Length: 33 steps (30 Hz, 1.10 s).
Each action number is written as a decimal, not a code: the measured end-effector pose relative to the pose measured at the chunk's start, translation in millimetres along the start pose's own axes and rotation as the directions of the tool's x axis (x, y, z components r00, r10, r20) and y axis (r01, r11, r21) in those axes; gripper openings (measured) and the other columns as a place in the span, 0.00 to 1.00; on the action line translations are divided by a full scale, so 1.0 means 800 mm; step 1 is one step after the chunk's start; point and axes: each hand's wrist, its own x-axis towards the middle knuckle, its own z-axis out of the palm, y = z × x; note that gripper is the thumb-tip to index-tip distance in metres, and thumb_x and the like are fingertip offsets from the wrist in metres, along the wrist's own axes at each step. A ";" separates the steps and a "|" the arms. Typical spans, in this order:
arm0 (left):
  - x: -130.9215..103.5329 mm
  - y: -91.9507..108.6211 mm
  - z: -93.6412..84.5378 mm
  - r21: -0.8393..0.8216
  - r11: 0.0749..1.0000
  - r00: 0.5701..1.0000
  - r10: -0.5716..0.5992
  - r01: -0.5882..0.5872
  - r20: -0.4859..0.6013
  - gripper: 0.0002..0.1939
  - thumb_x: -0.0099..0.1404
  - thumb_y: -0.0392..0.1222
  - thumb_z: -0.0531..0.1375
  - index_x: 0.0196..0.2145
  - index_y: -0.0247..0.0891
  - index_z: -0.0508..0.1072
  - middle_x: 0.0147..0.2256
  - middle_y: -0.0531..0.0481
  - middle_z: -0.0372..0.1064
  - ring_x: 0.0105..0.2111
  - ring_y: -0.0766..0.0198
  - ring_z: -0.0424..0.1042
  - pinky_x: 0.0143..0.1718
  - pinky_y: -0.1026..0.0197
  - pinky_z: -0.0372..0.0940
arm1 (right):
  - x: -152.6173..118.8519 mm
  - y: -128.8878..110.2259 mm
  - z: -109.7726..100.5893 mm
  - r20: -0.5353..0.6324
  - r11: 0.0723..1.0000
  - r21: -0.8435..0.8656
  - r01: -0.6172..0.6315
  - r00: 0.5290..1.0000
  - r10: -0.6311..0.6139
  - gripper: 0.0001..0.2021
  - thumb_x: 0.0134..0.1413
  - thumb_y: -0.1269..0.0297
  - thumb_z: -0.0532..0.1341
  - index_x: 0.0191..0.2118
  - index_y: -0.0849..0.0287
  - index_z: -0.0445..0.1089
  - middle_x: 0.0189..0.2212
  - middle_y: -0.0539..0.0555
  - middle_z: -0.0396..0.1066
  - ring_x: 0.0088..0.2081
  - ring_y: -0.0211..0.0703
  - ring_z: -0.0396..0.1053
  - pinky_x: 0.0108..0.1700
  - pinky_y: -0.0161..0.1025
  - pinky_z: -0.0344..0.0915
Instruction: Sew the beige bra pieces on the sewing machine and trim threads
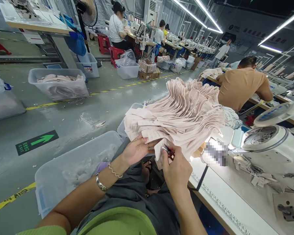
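A thick pile of pale pink fabric pieces lies in many layers over the table's left end, in front of me. My left hand is at the pile's near edge, its fingers closed on a fabric piece that hangs down between my hands. My right hand grips small thread snips, with a metal blade and dark red handle partly hidden by my fingers. The blade touches or lies just over that piece; I cannot tell which.
A white sewing machine stands at right on a table marked with a ruler strip. A clear plastic bin sits by my left leg, another bin farther off. A person in a tan shirt sits ahead at right; several others work behind.
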 end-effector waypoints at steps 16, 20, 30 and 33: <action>-0.004 -0.010 -0.001 0.029 0.999 0.999 -0.029 0.028 0.020 0.20 0.61 0.39 0.67 0.51 0.39 0.74 0.47 0.40 0.77 0.48 0.47 0.76 0.51 0.46 0.65 | 0.025 -0.004 0.010 0.231 0.962 -0.270 -0.028 0.969 0.093 0.05 0.64 0.63 0.59 0.40 0.59 0.68 0.28 0.53 0.76 0.30 0.43 0.73 0.27 0.36 0.42; -0.012 -0.040 0.005 0.053 0.992 0.990 -0.111 0.116 -0.084 0.19 0.56 0.43 0.70 0.45 0.38 0.76 0.44 0.42 0.76 0.44 0.52 0.75 0.44 0.51 0.67 | 0.031 0.001 0.017 0.306 0.959 -0.278 -0.048 0.942 0.136 0.05 0.65 0.64 0.58 0.41 0.58 0.68 0.29 0.54 0.77 0.32 0.45 0.74 0.28 0.37 0.42; -0.007 -0.088 0.017 0.594 0.733 0.936 -0.336 0.331 -0.107 0.11 0.47 0.42 0.67 0.30 0.34 0.76 0.25 0.53 0.68 0.25 0.68 0.61 0.25 0.64 0.54 | 0.024 0.006 0.009 0.340 0.960 -0.275 -0.062 0.927 0.157 0.04 0.64 0.64 0.59 0.41 0.57 0.68 0.28 0.53 0.76 0.31 0.47 0.74 0.29 0.37 0.45; 0.000 -0.098 0.022 0.656 0.695 0.947 -0.302 0.294 -0.105 0.09 0.45 0.36 0.67 0.28 0.34 0.76 0.24 0.53 0.69 0.27 0.66 0.63 0.27 0.64 0.56 | 0.017 0.009 0.003 0.330 0.972 -0.232 -0.047 0.936 0.124 0.05 0.64 0.63 0.59 0.42 0.57 0.68 0.30 0.52 0.77 0.31 0.46 0.74 0.29 0.37 0.47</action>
